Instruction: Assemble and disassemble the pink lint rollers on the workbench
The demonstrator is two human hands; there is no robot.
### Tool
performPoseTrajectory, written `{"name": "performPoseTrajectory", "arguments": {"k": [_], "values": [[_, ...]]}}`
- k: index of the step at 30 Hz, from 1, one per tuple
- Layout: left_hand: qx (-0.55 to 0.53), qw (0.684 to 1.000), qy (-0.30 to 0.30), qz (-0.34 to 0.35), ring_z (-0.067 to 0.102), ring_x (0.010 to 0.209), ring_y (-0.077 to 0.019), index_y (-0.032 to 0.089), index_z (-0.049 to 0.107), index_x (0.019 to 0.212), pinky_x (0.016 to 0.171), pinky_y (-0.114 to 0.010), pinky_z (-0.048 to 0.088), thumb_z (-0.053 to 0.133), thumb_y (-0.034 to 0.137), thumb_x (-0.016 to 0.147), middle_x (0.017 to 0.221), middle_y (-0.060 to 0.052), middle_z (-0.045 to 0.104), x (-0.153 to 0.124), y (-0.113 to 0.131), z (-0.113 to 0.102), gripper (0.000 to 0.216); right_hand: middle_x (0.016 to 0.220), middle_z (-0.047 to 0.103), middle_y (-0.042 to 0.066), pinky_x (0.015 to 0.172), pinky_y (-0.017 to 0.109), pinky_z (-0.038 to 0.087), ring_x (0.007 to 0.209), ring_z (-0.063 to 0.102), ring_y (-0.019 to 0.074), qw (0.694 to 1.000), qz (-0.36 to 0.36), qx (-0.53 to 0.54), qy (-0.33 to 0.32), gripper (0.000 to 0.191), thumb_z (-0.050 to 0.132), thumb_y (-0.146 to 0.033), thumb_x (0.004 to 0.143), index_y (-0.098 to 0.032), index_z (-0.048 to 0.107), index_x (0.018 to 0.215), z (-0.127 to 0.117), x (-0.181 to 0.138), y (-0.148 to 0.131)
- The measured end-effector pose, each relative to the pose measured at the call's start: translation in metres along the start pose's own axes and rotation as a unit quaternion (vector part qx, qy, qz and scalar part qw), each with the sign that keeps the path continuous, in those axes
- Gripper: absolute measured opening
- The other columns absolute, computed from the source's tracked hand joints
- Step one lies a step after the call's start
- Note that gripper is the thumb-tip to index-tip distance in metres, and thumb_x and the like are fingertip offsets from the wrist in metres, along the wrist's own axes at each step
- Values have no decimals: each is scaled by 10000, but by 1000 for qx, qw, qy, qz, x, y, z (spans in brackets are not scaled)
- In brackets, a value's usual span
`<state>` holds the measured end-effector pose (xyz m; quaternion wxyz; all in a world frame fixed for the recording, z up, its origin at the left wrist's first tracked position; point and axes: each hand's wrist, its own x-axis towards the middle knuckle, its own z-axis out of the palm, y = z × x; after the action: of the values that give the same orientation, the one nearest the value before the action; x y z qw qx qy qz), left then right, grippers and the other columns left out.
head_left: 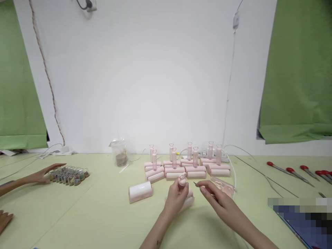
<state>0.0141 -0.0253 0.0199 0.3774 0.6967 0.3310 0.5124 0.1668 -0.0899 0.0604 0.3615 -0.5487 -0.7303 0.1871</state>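
Observation:
My left hand (174, 199) is closed around a pink piece (182, 180) with a rounded end and a small loop on top. Just to its right, my right hand (215, 196) pinches a small, pointed metal tool (195, 184); the fingers hide most of it, so its kind is unclear. Beneath my left hand lies a pink and white roller (188, 204), partly covered. Behind my hands, several pink rollers (195, 172) lie in two rows, with clear pink tubes (195, 157) topped by heart-shaped loops standing among them. Another white-wrapped roller (140, 192) lies on the left.
Pink parts (228, 191) and a white cable (234, 173) lie by my right hand. Red-ended tools (293, 171) sit far right. Another person's hand (38, 176) touches a cluster of small items (68, 175) at left. A plastic bag (119, 152) stands near the wall.

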Motion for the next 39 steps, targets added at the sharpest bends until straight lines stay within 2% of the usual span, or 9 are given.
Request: {"name": "performPoseTrajectory", "arguments": {"k": [5,9,13,20,27,29,32,34,39], "values": [[37,998,-23,37,376,528,-93,178,447,731,505,-194,299,416,309,798,587,50,409,-6,9,-4,150,566,410,-69,504,237,351,503,465,141,999,-2,-37,22,242,274,-439,858,-268,346,1013,7,2,-27],[207,974,-18,84,479,523,-115,186,460,675,473,-197,306,442,216,755,595,12,542,-11,8,2,88,621,457,-59,465,220,339,483,486,130,994,-2,-85,69,318,378,-410,809,-260,337,1086,17,9,-34],[345,926,15,156,522,450,-137,187,481,536,430,-222,260,431,116,681,505,-25,591,-17,4,5,169,531,514,-19,434,219,232,468,488,141,969,-19,-238,64,264,420,-436,776,-204,483,666,23,14,-38],[320,923,-28,212,478,344,-125,189,448,436,385,-226,202,473,176,621,381,-22,539,-21,3,1,187,573,597,9,442,244,168,457,480,115,918,-202,-336,-60,145,401,-181,739,-182,474,613,8,8,-36],[229,947,-76,212,373,325,-78,195,389,415,392,-209,221,503,212,590,343,40,423,-26,12,8,210,459,478,-16,457,234,241,406,390,96,935,-253,-224,-110,285,284,-214,796,-190,364,523,-11,-1,-27],[118,985,-47,115,349,347,-69,199,353,419,396,-201,245,531,286,628,365,52,378,-23,16,6,288,455,448,-25,474,227,274,420,387,100,957,-211,-180,-80,339,251,-278,832,-198,328,512,-20,1,-17],[-10,1000,22,-20,319,359,-66,217,285,471,400,-196,283,502,436,681,402,75,312,-11,16,0,373,515,477,-20,498,225,311,504,451,128,980,-6,-195,30,336,286,-376,829,-210,344,543,-45,11,13],[-34,998,25,-42,337,351,-75,225,278,526,412,-202,325,418,486,727,402,88,298,-4,13,-4,358,550,498,-10,488,235,311,546,485,156,960,118,-242,73,284,309,-373,800,-215,362,568,-63,19,40],[-46,996,-44,-62,562,600,-160,194,444,631,616,-262,430,431,456,756,518,10,547,2,14,-17,291,544,542,32,455,262,309,512,526,206,931,227,-284,44,187,445,-314,684,-211,426,530,-82,20,106]]}}
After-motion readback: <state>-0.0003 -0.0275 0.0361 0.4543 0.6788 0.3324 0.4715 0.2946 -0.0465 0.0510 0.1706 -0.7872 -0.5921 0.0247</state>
